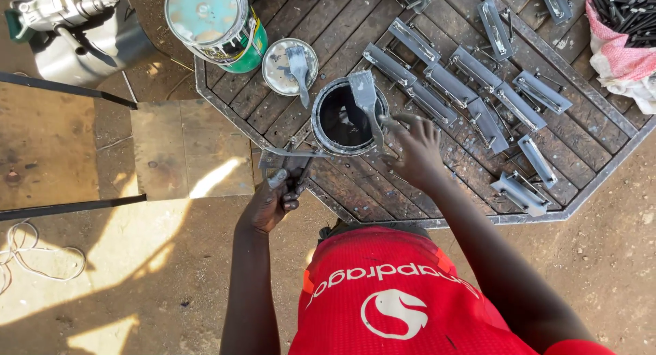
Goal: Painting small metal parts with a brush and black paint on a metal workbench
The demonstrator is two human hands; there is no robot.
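I see matt grey-coated metal brackets point(471, 88) on rough, paint-smeared wood-slat table point(588, 133) with metal rim. Open tin point(345, 117): metal, glossy dark paint inside. Brush point(365, 99) caked grey. Cloth sack point(618, 54), woven. Shirt point(389, 293) smooth fabric.

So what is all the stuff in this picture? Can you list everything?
open paint tin: one, dark inside, grey rim, middle of the wooden top
paintbrush: one, grey, resting across that tin
tin lid: one, grey, left of the tin, a second brush on it
big paint can: one, green with pale lid, top left
metal latches: a dozen or so, grey, spread over the top
wooden top: one, brown slats, metal edge
sack of dark rods: one, pink and white, top right
power drill: one, silver, top left
left hand: holding a grey metal piece
right hand: fingers by the tin
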